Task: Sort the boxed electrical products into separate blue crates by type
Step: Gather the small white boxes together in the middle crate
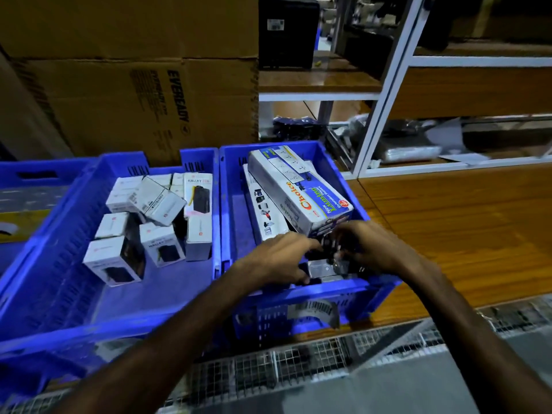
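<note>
Two blue crates stand side by side. The left crate holds several small white boxes marked Halley. In the right crate a long white and blue extension-board box lies tilted on top of another long white box. Both hands are inside the right crate at its near end. My left hand and my right hand are closed around a small dark packaged item just under the long box's near end; most of that item is hidden.
Large brown cartons are stacked behind the crates. A white-framed shelf rack with wooden boards stands at the right. The crates rest on a wooden surface, with wire mesh along its near edge. Another blue crate sits far left.
</note>
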Demonstrator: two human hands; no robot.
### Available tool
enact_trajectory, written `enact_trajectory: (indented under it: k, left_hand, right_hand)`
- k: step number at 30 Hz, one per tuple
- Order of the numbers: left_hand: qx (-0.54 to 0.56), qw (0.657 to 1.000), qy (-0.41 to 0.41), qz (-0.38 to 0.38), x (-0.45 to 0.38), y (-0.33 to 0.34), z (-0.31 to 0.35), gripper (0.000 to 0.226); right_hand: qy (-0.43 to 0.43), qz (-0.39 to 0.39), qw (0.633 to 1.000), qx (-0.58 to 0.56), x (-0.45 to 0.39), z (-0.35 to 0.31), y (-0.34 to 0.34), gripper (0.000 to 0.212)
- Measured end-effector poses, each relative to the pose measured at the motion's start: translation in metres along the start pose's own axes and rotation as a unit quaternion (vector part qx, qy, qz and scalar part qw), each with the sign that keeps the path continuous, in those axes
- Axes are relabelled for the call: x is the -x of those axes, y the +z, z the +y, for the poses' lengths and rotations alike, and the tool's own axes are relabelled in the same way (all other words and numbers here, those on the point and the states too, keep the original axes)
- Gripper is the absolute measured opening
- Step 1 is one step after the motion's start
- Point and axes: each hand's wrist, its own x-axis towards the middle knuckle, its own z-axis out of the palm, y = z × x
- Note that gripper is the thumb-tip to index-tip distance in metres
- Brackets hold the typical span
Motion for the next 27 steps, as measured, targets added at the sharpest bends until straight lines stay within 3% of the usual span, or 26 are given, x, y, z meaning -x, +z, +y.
enact_trajectory:
  k: [2,6,9,12,16,21,27]
  left_hand:
    - [-0.065,0.997,0.017,-0.029,-0.006,0.002,0.002,0.067]
    - [-0.140,0.988,0.045,-0.052,-0.014,0.012,0.008,0.050]
    - [-0.142,0.987,0.049,-0.051,-0.017,0.018,0.010,0.046]
    - [-0.131,0.990,0.037,-0.021,-0.018,0.018,0.011,0.043]
    - [-0.107,0.994,-0.009,0.000,-0.017,0.018,0.002,0.034]
    - [-0.059,0.996,-0.063,0.018,-0.002,0.008,-0.009,0.031]
    - [-0.017,0.991,-0.105,0.079,0.025,-0.020,-0.013,0.021]
  right_hand:
    - [0.005,-0.060,0.996,0.062,0.005,0.001,-0.005,0.032]
    - [0.010,-0.133,0.989,0.068,0.005,-0.006,-0.004,0.026]
    - [-0.006,-0.169,0.983,0.069,-0.003,-0.011,-0.002,0.034]
    - [-0.017,-0.190,0.971,0.147,-0.009,-0.017,-0.002,0.032]
    - [-0.035,-0.162,0.963,0.212,-0.008,-0.021,-0.002,0.014]
    - [-0.057,-0.107,0.967,0.222,-0.009,-0.016,-0.004,0.034]
    - [-0.067,-0.058,0.976,0.199,-0.008,-0.014,-0.003,0.029]
